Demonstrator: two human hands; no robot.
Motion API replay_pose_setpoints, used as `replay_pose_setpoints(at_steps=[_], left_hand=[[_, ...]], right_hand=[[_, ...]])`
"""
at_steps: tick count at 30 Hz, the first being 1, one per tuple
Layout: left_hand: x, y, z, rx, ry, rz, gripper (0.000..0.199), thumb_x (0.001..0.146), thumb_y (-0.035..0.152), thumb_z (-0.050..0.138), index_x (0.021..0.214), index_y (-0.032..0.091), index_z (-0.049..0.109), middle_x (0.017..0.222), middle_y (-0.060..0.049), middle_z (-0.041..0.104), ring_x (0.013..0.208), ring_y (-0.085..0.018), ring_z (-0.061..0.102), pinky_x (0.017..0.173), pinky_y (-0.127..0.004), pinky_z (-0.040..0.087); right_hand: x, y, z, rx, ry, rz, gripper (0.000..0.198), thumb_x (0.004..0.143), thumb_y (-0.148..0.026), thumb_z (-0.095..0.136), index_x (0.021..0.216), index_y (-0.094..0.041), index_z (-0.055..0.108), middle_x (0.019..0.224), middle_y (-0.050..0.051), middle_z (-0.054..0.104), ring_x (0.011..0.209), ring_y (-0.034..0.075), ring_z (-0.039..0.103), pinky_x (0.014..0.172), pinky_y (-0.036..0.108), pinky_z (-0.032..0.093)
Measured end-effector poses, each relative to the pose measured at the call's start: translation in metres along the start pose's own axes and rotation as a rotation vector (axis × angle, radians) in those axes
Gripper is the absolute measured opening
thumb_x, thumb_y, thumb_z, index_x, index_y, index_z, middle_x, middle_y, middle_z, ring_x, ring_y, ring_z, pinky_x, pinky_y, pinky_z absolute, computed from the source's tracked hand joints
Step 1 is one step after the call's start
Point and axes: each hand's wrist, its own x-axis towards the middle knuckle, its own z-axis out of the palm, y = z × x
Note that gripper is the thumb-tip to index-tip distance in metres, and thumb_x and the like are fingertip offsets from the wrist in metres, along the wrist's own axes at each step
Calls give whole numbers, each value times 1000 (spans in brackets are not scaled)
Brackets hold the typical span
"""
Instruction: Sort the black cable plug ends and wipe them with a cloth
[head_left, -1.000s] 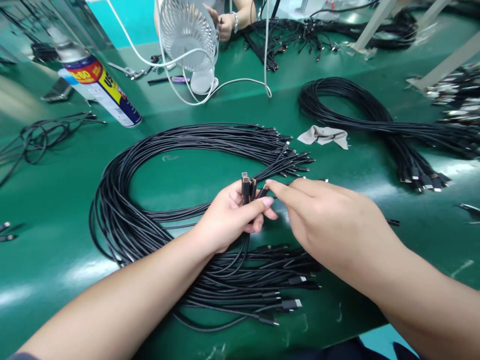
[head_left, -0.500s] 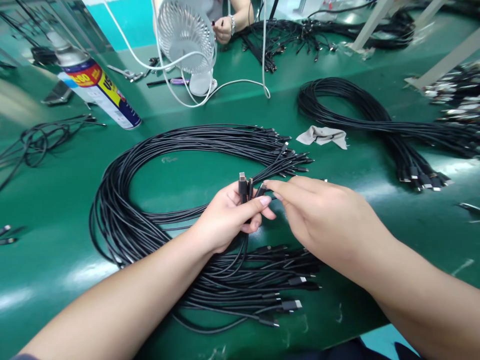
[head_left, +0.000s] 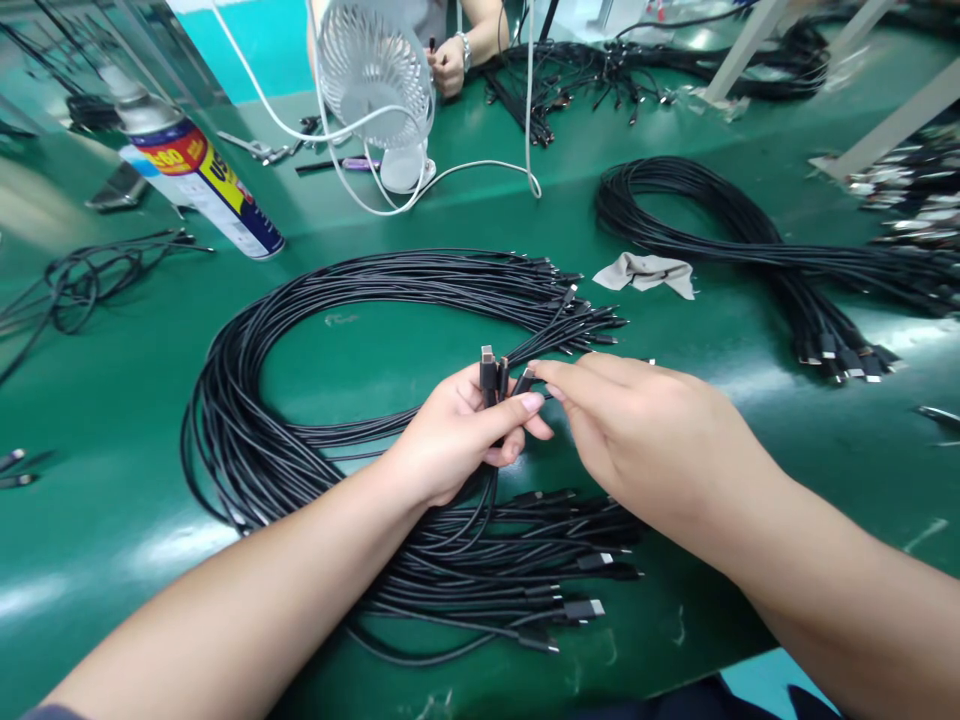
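Note:
My left hand [head_left: 472, 425] is closed round several black USB cables, whose connectors [head_left: 488, 372] stick up between thumb and fingers. One connector [head_left: 523, 381] leans to the right, and the fingertips of my right hand [head_left: 637, 420] are pinched together at its metal end. Exactly how the right fingers grip it is partly hidden. Beneath both hands lies a large curved bundle of black cables [head_left: 232, 400] on the green table [head_left: 112, 420]. Loose cable ends [head_left: 581, 610] from it point right, below my hands, and more ends fan out above them.
A spray can [head_left: 202, 170] stands at the back left by a white fan [head_left: 375, 80] with a looping cord. A crumpled grey cloth [head_left: 645, 272] lies near another cable coil [head_left: 697, 200] on the right. Across the table, a co-worker's hand [head_left: 448, 65] holds something small and dark.
My hands and the cables in them look nearly the same. The co-worker's hand across the table has shifted slightly downward.

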Motion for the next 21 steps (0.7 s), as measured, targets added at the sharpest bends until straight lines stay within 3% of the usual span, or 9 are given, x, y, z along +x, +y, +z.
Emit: replay_pose_setpoints(at_steps=[21], left_hand=[[0,1,1,-35,-7,-12,23,76,24,74,81,13,54,61,0,65,39,-2,43,37,-15,25]], right_hand=[[0,-1,-1,-5,10,-4,33,87,-9,43,105,-11,70,80,7,71,67,20,66,58,29,47]])
